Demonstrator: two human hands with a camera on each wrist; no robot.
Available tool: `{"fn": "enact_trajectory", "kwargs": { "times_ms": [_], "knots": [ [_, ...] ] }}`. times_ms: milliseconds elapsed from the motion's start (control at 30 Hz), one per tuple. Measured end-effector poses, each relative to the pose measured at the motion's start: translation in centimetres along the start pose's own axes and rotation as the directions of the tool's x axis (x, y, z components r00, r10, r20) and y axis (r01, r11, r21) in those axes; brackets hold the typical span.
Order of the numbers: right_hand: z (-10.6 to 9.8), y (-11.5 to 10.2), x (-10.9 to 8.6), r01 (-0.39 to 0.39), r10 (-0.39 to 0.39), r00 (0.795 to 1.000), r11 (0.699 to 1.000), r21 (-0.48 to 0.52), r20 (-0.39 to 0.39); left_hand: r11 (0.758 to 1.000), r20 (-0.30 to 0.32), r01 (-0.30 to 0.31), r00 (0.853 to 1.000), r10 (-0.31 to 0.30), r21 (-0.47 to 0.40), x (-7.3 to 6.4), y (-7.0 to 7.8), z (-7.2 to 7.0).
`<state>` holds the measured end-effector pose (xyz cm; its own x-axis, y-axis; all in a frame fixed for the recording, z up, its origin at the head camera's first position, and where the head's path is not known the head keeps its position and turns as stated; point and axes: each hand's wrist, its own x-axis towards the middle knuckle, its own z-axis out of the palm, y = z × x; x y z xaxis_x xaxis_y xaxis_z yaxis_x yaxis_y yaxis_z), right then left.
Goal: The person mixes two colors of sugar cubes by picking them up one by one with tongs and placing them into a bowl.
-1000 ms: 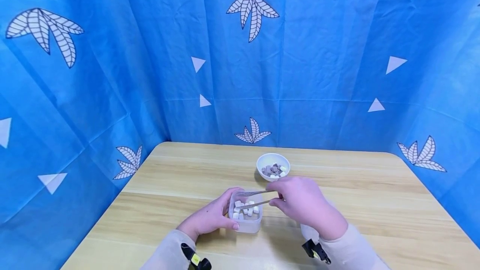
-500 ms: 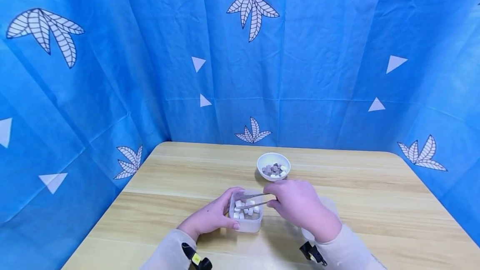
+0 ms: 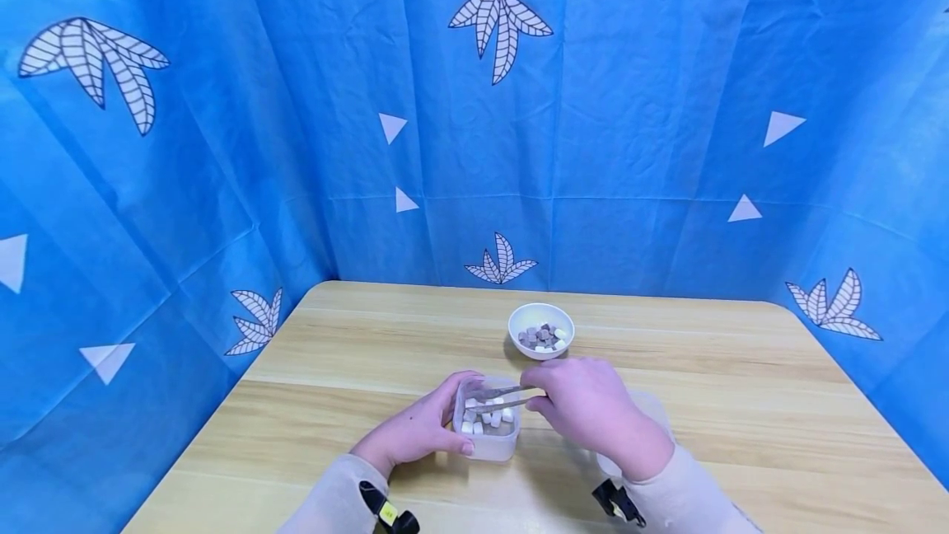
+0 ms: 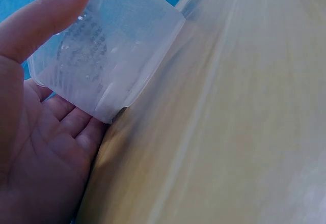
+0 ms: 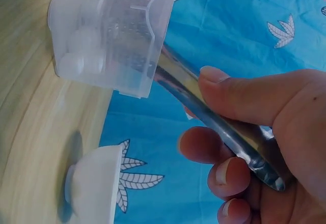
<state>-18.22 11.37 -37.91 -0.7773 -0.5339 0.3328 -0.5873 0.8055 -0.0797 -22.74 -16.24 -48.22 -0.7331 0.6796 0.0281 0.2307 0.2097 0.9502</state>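
Observation:
My left hand (image 3: pixel 418 428) holds a clear plastic container (image 3: pixel 491 450) on the table, fingers round its far left side and thumb at the near front. In the left wrist view the thumb lies along the container (image 4: pixel 132 40) wall, the other fingers beside its base. Several white cubes (image 3: pixel 476 428) lie inside. My right hand (image 3: pixel 589 406) grips metal tongs (image 3: pixel 507 405), reaching over the container's right rim with the tips low among the cubes. The right wrist view shows the tongs (image 5: pixel 204 113) between thumb and fingers; whether a cube sits between the tips, I cannot tell.
Behind the container stands a white bowl (image 3: pixel 522 323) with several purplish-grey and white cubes (image 3: pixel 544 334). A translucent flat piece, like a lid (image 3: pixel 654 407), lies partly under the right forearm. Blue patterned cloth (image 3: pixel 630 147) hangs round the wooden table (image 3: pixel 756 402).
My right hand has moved slightly left and nearer the container, and the tongs' arms have drawn closer together among the white cubes. The left hand and container have stayed put.

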Motion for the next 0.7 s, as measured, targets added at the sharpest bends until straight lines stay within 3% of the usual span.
{"fn": "enact_trajectory", "kwargs": {
  "times_ms": [233,700],
  "knots": [
    [-1.2,0.5,-0.4,0.059,-0.057,0.998,0.997,0.045,-0.039,1.0,-0.002,-0.002,1.0,0.002,0.003,-0.1,0.1,0.2],
    [-3.2,2.7,-0.9,0.076,-0.068,0.994,0.992,0.096,-0.088,0.998,-0.048,0.037,0.998,-0.035,0.058,-0.4,0.3,0.5]
  ]
}}
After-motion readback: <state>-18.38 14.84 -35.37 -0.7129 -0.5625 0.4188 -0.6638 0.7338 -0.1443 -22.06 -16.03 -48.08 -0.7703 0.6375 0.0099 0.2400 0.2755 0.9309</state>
